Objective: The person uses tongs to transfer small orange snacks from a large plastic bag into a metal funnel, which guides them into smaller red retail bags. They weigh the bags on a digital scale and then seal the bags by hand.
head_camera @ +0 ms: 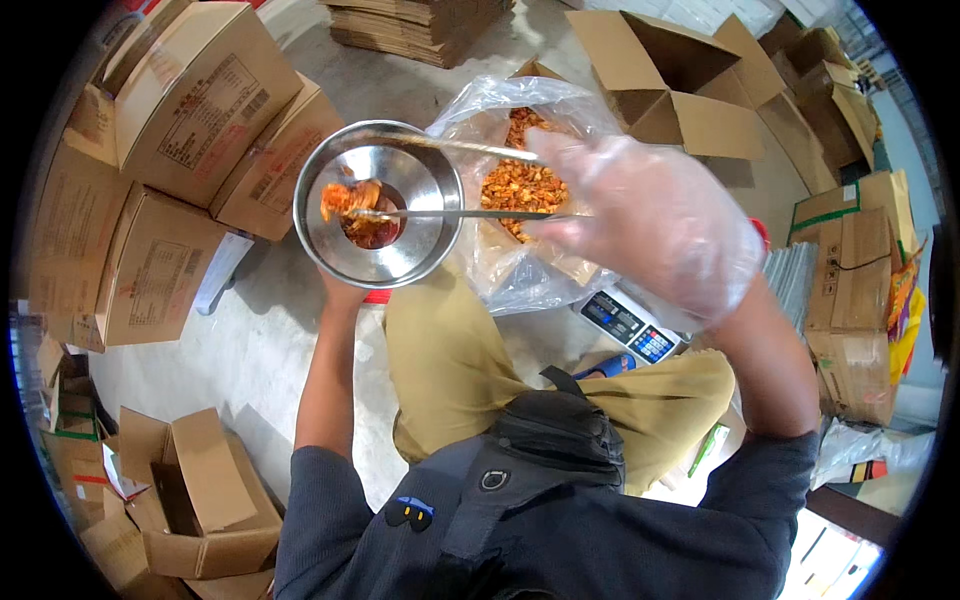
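A wide stainless-steel funnel (431, 251) is before me on the left. Beneath its near rim is my left hand (341, 287), holding it from below, the fingers hidden. My right hand (652, 214), in a clear plastic glove, grips long metal tongs (480, 215), their two arms spread apart. The tong tips reach over the funnel, where a clump of orange-red food (352, 199) lies at the lower arm's tip. Darker red food (373, 231) shows in the funnel's throat. Under the tongs, a clear plastic bag (517, 289) lining a carton holds chopped orange-red food (525, 184).
A digital scale (626, 324) stands on the floor by my blue shoe (611, 366). Stacked cartons (202, 112) rise at left. Open cartons lie at upper right (716, 124) and lower left (206, 487). Flattened cardboard (420, 30) is piled at the back; a taped carton (851, 300) stands right.
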`<state>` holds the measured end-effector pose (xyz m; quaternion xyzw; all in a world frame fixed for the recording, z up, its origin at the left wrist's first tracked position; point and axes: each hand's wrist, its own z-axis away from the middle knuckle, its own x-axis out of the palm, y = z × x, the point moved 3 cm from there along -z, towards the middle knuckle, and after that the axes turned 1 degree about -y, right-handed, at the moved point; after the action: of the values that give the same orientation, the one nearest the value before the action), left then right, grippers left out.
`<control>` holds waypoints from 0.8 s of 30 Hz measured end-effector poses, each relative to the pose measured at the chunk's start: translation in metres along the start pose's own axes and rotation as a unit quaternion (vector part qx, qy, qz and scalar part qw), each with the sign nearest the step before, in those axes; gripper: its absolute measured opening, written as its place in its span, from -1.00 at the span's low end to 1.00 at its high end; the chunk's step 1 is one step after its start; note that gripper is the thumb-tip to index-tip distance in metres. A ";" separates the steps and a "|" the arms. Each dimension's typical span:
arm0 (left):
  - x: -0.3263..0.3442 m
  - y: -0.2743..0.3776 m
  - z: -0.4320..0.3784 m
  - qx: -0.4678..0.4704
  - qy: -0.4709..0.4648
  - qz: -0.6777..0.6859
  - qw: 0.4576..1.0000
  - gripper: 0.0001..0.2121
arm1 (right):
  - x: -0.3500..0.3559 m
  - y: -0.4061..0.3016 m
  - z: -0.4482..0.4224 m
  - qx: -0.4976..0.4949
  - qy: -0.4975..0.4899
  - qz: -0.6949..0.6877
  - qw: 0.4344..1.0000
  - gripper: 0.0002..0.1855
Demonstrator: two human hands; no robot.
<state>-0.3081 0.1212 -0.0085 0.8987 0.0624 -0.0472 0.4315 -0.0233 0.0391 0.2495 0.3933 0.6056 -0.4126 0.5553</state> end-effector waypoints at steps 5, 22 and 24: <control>0.005 0.004 -0.009 0.005 0.023 0.008 1.000 -0.48 | -0.017 0.021 0.028 0.018 0.061 -0.033 0.997 -0.38; -0.011 0.017 -0.030 -0.085 0.086 -0.033 0.992 -0.63 | 0.040 0.104 0.068 0.213 0.101 -0.271 0.933 -0.40; -0.007 0.010 -0.028 -0.116 0.088 -0.052 0.988 -0.65 | 0.087 0.132 0.087 0.187 0.069 -0.136 0.971 -0.41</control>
<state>-0.3125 0.1366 0.0172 0.8387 0.1517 0.0168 0.5227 0.1237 0.0053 0.1506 0.4316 0.6025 -0.5617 0.3676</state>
